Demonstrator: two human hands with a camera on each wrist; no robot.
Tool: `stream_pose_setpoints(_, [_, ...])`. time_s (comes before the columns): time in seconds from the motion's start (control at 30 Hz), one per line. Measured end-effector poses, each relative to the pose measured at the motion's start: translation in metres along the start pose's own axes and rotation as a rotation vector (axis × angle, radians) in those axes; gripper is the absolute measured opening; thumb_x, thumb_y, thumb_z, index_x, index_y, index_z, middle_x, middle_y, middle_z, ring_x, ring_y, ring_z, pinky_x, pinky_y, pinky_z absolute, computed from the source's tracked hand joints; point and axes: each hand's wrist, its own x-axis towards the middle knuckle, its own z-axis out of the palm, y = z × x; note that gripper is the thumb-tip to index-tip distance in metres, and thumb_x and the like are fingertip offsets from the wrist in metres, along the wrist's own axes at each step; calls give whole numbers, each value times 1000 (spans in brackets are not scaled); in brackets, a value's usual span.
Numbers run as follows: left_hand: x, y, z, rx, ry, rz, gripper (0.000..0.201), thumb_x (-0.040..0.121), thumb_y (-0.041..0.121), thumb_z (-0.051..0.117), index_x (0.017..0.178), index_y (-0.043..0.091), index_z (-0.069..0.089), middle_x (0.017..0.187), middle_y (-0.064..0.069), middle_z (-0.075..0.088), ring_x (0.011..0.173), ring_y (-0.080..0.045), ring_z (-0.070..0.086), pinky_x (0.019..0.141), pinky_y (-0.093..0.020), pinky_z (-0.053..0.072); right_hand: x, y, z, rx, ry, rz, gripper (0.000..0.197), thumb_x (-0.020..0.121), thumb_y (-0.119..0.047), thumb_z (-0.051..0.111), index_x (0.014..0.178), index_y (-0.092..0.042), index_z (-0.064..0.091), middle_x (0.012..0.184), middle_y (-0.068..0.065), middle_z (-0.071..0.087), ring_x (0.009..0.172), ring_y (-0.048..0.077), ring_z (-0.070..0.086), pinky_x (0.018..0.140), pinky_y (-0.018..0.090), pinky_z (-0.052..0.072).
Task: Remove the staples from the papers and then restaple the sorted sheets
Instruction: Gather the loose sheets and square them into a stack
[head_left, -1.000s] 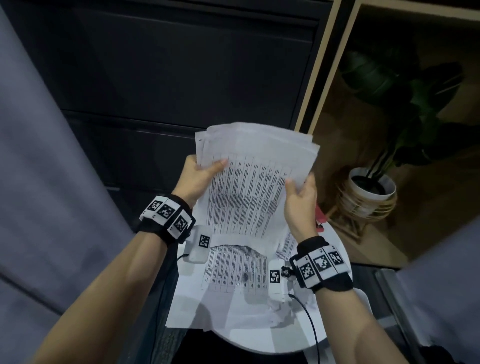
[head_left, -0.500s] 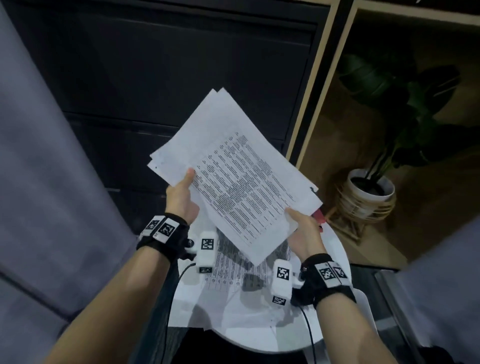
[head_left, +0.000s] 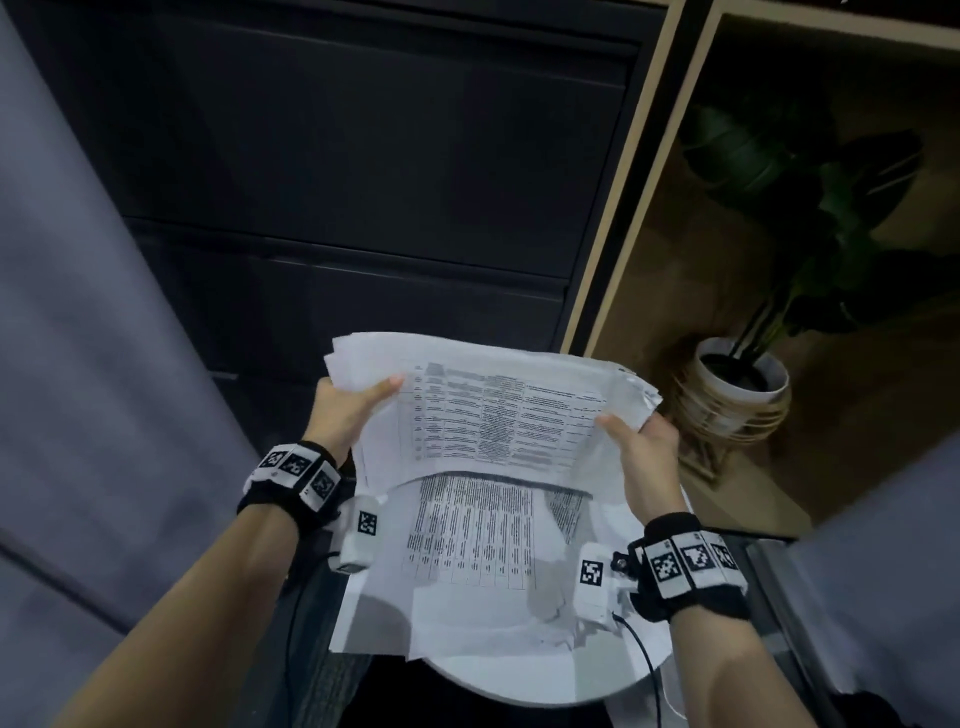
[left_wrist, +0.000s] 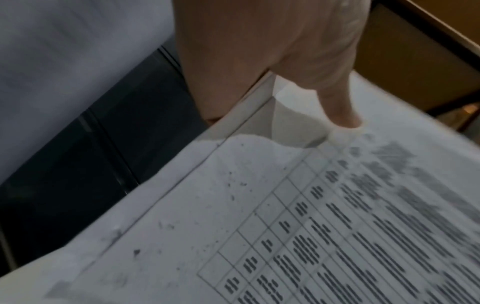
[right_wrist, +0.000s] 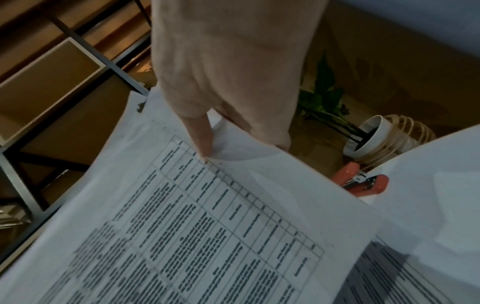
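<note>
A stack of printed sheets (head_left: 493, 410) with tables of text is held up above a round white table (head_left: 519, 680). My left hand (head_left: 348, 410) grips its left edge, thumb on top (left_wrist: 342, 115) and fingers hidden beneath. My right hand (head_left: 644, 452) grips the right edge the same way, thumb pressed on the top sheet (right_wrist: 202, 144). More printed papers (head_left: 467, 540) lie spread on the table under the stack. An orange stapler (right_wrist: 363, 183) lies on the table past the stack's right edge, seen only in the right wrist view.
A dark cabinet (head_left: 337, 156) with drawer fronts stands straight ahead. To the right, a potted plant (head_left: 743, 374) in a white pot on a wicker stand sits on a wooden floor. Grey fabric (head_left: 78, 415) fills the left side.
The stack has turned from a diagonal tilt to lie wide and level between both hands. It also sits lower, closer to the table papers.
</note>
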Motion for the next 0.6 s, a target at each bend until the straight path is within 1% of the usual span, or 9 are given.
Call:
stream_pose_setpoints(0.07, [0,1,-5,-63,-7,15,26,72,14,79,97,10,70,98,-6,74,89,-17,71,79,-31,57,3,-2,-4,-3,6,-11,29,87,8,60,102,-16,65,101,2,70,93,20,66,82,32,52])
stream_pose_setpoints(0.13, [-1,-2,-8,-71,-43,3,29,69,17,77,96,10,69,98,-5,73,87,-17,71,78,-30,57,5,0,-9,-22,11,-3,40,83,14,56,99,-22,61,102,2,66,93,21,61,77,31,49])
stream_pose_setpoints(0.23, [-4,-12,-7,-18,-106,-37,23,75,9,76,97,11,69,91,0,75,86,-15,71,76,-27,57,6,7,-9,-46,4,46,50,81,21,47,113,-17,53,106,4,63,96,20,62,74,30,50])
stream_pose_setpoints(0.27, [-5,-14,-6,-8,-106,-53,25,75,9,76,99,11,69,94,-2,75,88,-17,71,78,-29,57,7,10,-7,-59,5,60,51,82,21,46,116,-16,51,106,5,63,96,20,62,75,30,51])
stream_pose_setpoints(0.33, [-4,-15,-2,1,-107,-65,28,74,12,78,100,10,69,101,-8,73,92,-21,71,83,-35,56,8,13,-3,-80,15,65,47,84,19,45,115,-15,51,105,7,63,95,22,62,76,32,51])
stream_pose_setpoints(0.43, [-1,-10,4,-12,-95,-20,35,69,15,80,101,6,69,105,-13,72,95,-25,70,86,-38,55,7,9,1,-56,36,24,42,86,18,45,111,-14,54,100,5,65,91,20,63,74,31,51])
stream_pose_setpoints(0.53, [3,-6,4,-51,-133,-31,59,52,31,89,101,6,70,102,-12,73,93,-24,71,83,-37,56,7,7,1,-49,43,21,41,85,16,49,115,-13,53,104,7,66,92,20,65,78,35,54])
stream_pose_setpoints(0.57, [4,-8,4,-39,-175,-51,63,49,33,91,102,7,70,102,-11,74,94,-24,71,83,-36,57,7,11,1,-77,37,41,44,85,15,50,119,-13,53,109,9,65,97,23,64,84,39,54])
stream_pose_setpoints(0.6, [4,-12,4,-18,-210,-75,62,50,30,92,103,8,70,103,-9,74,96,-23,71,84,-37,57,7,15,2,-114,29,67,45,85,14,51,121,-13,54,115,12,64,103,26,63,90,44,53])
